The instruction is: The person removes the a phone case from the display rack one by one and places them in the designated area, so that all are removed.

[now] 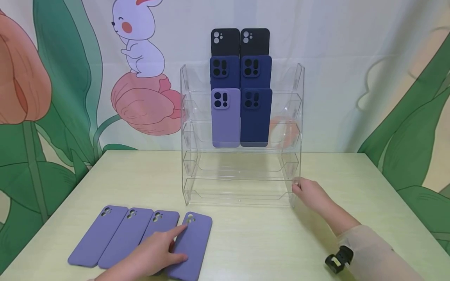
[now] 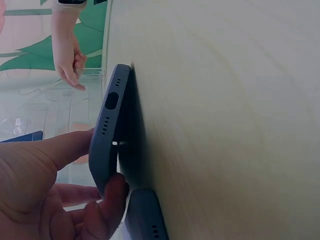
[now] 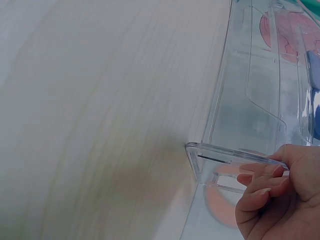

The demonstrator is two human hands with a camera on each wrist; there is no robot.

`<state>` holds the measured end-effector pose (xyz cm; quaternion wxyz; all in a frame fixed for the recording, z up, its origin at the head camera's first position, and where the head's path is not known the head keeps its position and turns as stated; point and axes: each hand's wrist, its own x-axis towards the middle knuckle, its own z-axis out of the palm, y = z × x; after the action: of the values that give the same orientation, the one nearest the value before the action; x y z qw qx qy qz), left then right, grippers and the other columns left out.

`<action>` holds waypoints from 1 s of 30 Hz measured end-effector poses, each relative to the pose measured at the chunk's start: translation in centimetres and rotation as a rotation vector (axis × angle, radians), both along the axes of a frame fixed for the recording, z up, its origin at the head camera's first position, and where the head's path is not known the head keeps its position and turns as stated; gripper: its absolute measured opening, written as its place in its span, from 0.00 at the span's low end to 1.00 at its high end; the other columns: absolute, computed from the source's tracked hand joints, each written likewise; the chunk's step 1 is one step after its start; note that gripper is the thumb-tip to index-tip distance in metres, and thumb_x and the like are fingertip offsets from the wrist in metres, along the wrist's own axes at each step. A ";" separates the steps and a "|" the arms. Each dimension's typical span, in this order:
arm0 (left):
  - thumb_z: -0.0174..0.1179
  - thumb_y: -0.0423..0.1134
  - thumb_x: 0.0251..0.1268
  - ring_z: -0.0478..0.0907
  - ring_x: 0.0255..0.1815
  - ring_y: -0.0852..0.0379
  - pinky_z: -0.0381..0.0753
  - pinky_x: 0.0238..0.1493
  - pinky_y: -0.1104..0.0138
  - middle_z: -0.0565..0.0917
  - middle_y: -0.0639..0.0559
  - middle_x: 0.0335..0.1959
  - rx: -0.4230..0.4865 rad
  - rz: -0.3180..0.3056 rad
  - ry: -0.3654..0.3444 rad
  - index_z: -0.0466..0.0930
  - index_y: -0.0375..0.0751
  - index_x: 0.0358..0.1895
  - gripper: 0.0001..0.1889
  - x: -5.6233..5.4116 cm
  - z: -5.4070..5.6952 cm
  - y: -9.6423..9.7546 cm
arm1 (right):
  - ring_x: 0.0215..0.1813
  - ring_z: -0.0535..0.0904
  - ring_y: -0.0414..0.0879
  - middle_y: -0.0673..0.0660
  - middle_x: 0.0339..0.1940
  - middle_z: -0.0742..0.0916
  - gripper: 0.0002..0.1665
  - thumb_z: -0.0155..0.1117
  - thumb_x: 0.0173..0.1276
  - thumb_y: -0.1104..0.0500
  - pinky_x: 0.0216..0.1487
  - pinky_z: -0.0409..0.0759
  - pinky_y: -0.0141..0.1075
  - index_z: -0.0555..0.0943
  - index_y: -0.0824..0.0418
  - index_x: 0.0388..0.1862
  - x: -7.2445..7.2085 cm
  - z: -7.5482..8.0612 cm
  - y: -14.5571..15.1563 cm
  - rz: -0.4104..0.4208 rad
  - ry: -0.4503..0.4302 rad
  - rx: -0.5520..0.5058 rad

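Note:
My left hand [image 1: 154, 249] holds the rightmost purple phone case [image 1: 197, 242] by its edges, thumb on one side and fingers on the other. In the left wrist view this case [image 2: 104, 125] tilts, with one long edge off the table. Three more purple phone cases [image 1: 98, 236] lie in a row to its left, the third partly hidden behind the hand. My right hand [image 1: 311, 193], fingers curled, pinches the right side panel of a clear tiered display rack [image 1: 239, 200]. The right wrist view has the thumb and fingers at that panel's edge [image 3: 235, 155].
On the rack's upper tiers stand two black cases [image 1: 254, 42], several dark blue cases [image 1: 256, 121] and one light purple case [image 1: 226, 125]. A pale wooden table [image 1: 253, 238] carries everything. Behind hangs a curtain [image 1: 330, 78] printed with flowers and a rabbit.

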<state>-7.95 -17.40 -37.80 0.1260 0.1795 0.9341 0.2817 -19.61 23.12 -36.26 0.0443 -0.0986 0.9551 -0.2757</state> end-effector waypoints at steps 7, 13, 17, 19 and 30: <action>0.70 0.51 0.47 0.79 0.46 0.47 0.77 0.44 0.52 0.81 0.38 0.46 -0.137 0.050 -0.049 0.67 0.35 0.64 0.41 0.0 0.6 0.5 | 0.15 0.56 0.40 0.52 0.17 0.68 0.27 0.40 0.69 0.61 0.16 0.58 0.30 0.65 0.80 0.60 -0.1 0.0 -0.1 -0.004 0.002 0.007; 0.70 0.54 0.45 0.79 0.47 0.43 0.78 0.42 0.49 0.82 0.40 0.46 -0.262 0.078 -0.023 0.70 0.39 0.63 0.41 0.1 1.0 1.0 | 0.15 0.57 0.40 0.53 0.19 0.69 0.27 0.40 0.69 0.61 0.16 0.59 0.31 0.65 0.80 0.61 -0.1 0.1 -0.1 -0.012 -0.006 0.004; 0.70 0.55 0.45 0.79 0.45 0.43 0.78 0.38 0.50 0.83 0.41 0.44 -0.319 0.068 -0.006 0.71 0.40 0.62 0.39 0.0 0.9 1.0 | 0.15 0.57 0.40 0.54 0.19 0.69 0.27 0.40 0.69 0.61 0.17 0.59 0.31 0.65 0.80 0.60 -0.1 0.0 -0.1 -0.013 -0.011 -0.002; 0.70 0.54 0.45 0.80 0.44 0.43 0.78 0.37 0.50 0.83 0.41 0.43 -0.332 0.064 0.007 0.72 0.40 0.62 0.38 -0.1 0.7 1.0 | 0.16 0.57 0.40 0.53 0.18 0.68 0.27 0.40 0.69 0.61 0.17 0.59 0.31 0.65 0.80 0.60 -0.1 -0.1 -0.1 -0.013 -0.011 -0.004; 0.71 0.56 0.43 0.80 0.43 0.42 0.79 0.33 0.49 0.83 0.39 0.44 -0.373 0.088 0.056 0.74 0.42 0.60 0.38 -0.3 0.8 1.1 | 0.15 0.55 0.39 0.51 0.15 0.66 0.28 0.40 0.68 0.62 0.15 0.56 0.29 0.65 0.80 0.60 0.0 0.0 0.0 -0.004 0.001 -0.007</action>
<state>-8.24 -16.33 -37.00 0.1186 0.1196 0.9802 0.1039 -19.56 23.09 -36.26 0.0431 -0.0969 0.9543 -0.2793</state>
